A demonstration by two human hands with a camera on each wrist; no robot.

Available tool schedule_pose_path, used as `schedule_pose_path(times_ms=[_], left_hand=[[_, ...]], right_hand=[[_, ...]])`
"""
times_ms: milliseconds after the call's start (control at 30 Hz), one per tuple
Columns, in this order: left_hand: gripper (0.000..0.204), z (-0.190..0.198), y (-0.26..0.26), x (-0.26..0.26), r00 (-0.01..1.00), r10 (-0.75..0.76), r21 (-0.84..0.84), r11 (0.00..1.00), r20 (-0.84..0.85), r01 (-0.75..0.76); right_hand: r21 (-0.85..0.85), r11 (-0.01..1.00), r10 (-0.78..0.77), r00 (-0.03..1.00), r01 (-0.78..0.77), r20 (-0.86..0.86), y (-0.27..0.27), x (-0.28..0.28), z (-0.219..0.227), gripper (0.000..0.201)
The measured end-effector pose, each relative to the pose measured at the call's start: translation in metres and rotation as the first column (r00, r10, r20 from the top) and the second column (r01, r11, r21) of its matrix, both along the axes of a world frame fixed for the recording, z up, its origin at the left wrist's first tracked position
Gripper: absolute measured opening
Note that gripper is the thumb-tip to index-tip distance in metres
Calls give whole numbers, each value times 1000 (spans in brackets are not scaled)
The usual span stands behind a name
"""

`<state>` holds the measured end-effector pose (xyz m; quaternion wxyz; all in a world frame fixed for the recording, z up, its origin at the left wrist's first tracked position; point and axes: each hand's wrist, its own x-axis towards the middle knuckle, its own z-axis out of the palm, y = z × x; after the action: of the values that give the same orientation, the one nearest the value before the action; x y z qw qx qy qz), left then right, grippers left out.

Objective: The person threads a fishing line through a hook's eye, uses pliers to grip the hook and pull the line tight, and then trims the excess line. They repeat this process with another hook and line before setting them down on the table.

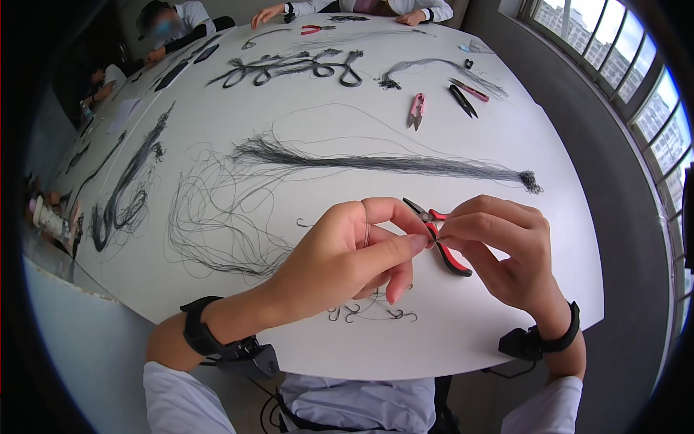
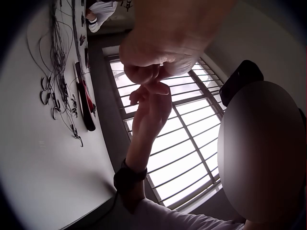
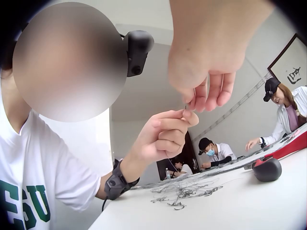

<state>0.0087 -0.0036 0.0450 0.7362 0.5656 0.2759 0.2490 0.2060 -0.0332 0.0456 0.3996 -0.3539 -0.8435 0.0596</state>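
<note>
In front of the chest, the left hand (image 1: 354,253) and the right hand (image 1: 502,242) meet at their fingertips. Thumb and index finger of each pinch a small, thin dark piece (image 3: 186,107), mostly covered by the fingers; I cannot tell its exact kind. A fine fishing line (image 3: 168,157) hangs from the left hand's curled fingers. Red-and-black pliers (image 1: 453,262) lie on the table behind the hands. Below the left hand, several fishing hooks (image 1: 351,312) on thin lines lie on the white tabletop (image 1: 463,325).
A long bundle of dark lines (image 1: 405,165) stretches across the table, with loose loops (image 1: 217,210) to its left. Pink thread snips (image 1: 416,111) and black snips (image 1: 463,101) lie farther back. More line bundles (image 1: 289,66) lie beyond. Other people sit at the far edge.
</note>
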Motion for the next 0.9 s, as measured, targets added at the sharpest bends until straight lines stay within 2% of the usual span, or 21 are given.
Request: schedule_pose_path(times_ms=[167,300,433,500,533,633,700,767,800,833,900], left_hand=[[16,-5,4,1,1000,-14,-88,996,8,15],[15,-8,5,2,1000,3,-97,995,9,-2],[14,-16,7,3,988,154,-122,981,17,-151],[13,-21,10,2,978,206,-130,971,23,-202],[12,-24,12,2,972,236,-120,965,21,-232],[12,-28,15,3,960,279,-114,954,13,-276],[12,-31,15,5,957,290,-123,950,7,-287],[12,-32,14,8,957,289,-155,945,-21,-289],[12,-32,12,9,959,283,-158,946,-23,-283],[12,-31,11,11,959,281,-176,943,-30,-281],[13,-31,7,12,960,277,-197,940,-40,-279]], right_hand=[[-31,999,10,1000,-10,0,7,2,-3,14],[-68,998,18,1000,-18,1,12,4,-9,12],[-121,992,-38,994,26,-101,17,3,-19,14],[-139,970,-204,979,198,-30,20,7,-24,19],[-73,969,-231,971,235,55,22,11,-25,23],[-109,963,-230,964,245,133,22,19,-33,21],[-142,969,-194,979,201,67,21,17,-37,17],[-123,986,-122,988,110,-96,17,10,-39,13],[-180,979,-124,978,94,-165,12,5,-39,14],[-184,978,-130,977,99,-166,8,0,-40,14],[-370,927,-195,913,54,-357,3,-7,-42,17]])
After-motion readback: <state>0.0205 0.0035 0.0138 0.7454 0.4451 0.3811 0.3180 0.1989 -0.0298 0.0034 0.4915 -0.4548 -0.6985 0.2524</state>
